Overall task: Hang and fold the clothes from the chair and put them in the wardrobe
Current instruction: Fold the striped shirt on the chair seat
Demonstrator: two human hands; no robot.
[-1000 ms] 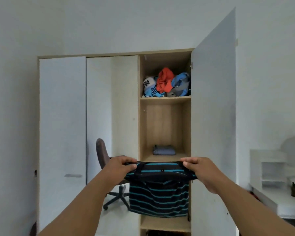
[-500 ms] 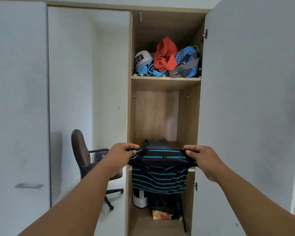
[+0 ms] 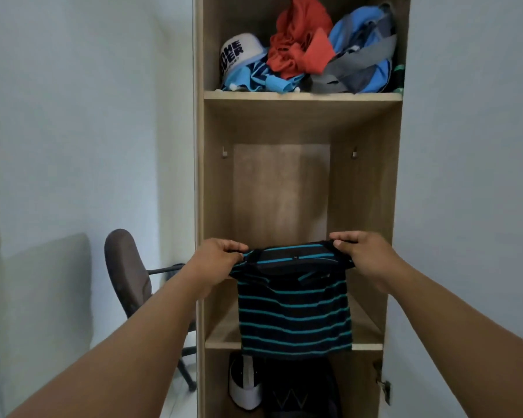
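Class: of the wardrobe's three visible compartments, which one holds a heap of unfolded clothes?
The top shelf: a crumpled red garment and blue clothes lie piled beside a white cap.

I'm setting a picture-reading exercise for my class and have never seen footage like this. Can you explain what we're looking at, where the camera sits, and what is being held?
There is no machine here: a person wears a camera on the head, looking forward and down along both arms. The left hand and right hand each grip an end of a folded striped shirt, holding it in front of an open wardrobe. Its top shelf carries a cap and crumpled clothes. An office chair stands to the left.
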